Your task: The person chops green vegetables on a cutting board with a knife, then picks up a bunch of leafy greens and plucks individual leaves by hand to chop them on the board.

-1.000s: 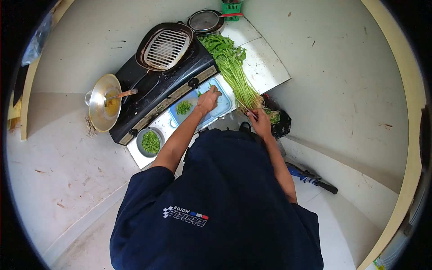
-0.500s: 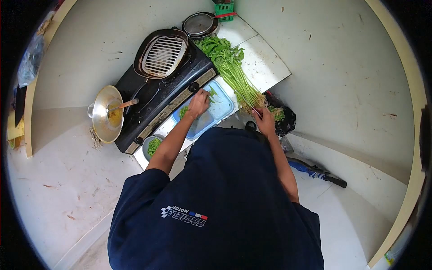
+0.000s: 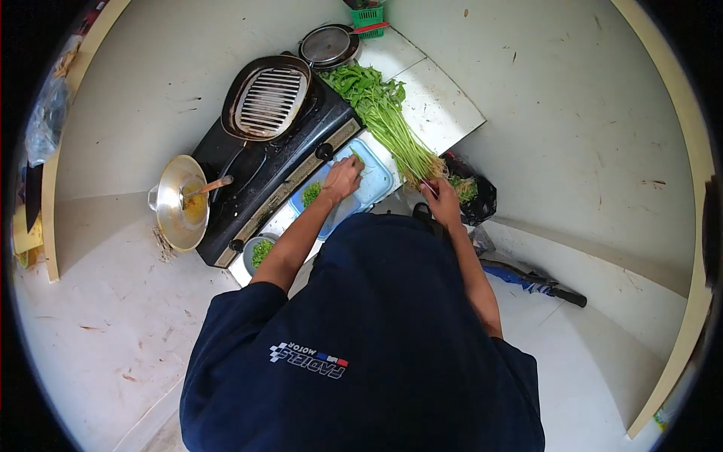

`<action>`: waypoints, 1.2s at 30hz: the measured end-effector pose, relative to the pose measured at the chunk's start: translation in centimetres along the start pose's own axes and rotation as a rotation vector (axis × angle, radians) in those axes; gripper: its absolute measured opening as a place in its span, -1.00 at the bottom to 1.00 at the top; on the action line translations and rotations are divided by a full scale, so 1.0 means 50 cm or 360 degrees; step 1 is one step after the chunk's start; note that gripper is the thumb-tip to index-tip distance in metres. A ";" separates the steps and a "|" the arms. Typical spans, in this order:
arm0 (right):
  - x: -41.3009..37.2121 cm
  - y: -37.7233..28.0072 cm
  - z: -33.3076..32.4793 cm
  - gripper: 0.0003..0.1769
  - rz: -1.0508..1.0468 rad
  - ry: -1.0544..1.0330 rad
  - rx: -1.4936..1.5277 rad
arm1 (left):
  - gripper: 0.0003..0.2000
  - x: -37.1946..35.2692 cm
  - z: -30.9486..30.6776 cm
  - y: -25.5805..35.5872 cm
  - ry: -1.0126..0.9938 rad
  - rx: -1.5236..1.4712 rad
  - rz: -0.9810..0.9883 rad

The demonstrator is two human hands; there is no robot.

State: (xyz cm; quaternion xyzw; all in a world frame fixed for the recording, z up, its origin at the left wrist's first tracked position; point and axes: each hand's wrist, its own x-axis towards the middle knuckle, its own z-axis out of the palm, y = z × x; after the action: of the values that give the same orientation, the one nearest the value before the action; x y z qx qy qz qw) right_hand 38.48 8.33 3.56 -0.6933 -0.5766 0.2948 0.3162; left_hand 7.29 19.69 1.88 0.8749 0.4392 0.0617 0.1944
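My left hand [image 3: 344, 178] is over the blue tray [image 3: 380, 184], its fingers curled down at some cut green pieces [image 3: 358, 155]. Beside its wrist, a small heap of chopped greens [image 3: 311, 194] lies on the same tray. My right hand [image 3: 442, 202] is closed around a thin dark tool, mostly hidden by the fingers; I cannot tell its kind. That hand is right at the root ends of a long bunch of leafy greens [image 3: 399, 143], which lies across the white counter with its leaves towards the back.
The black stove [image 3: 263, 177] carries a ridged grill pan [image 3: 271, 98]. At left is a wok [image 3: 181, 215] with a wooden-handled utensil. A bowl of chopped greens [image 3: 261, 253] sits at the stove's near corner. Behind are a strainer [image 3: 326, 45] and a green basket [image 3: 368, 20]; a black bag [image 3: 482, 203] is at right.
My left hand has shifted right across the tray, away from the chopped heap and onto the loose green pieces. My right hand has stayed at the root ends. The view has tilted slightly.
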 end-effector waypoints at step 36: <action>0.180 -0.356 -0.047 -0.73 -0.0073 -0.0867 0.0993 | -0.87 -0.056 -0.196 0.288 0.0869 -0.1633 -0.0995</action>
State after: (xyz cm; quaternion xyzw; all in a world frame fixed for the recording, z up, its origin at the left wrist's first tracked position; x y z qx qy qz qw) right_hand 30.84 19.40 18.51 -0.4477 -0.5375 0.6210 0.3536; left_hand 13.57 12.50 16.73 0.4554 0.6209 0.4235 0.4772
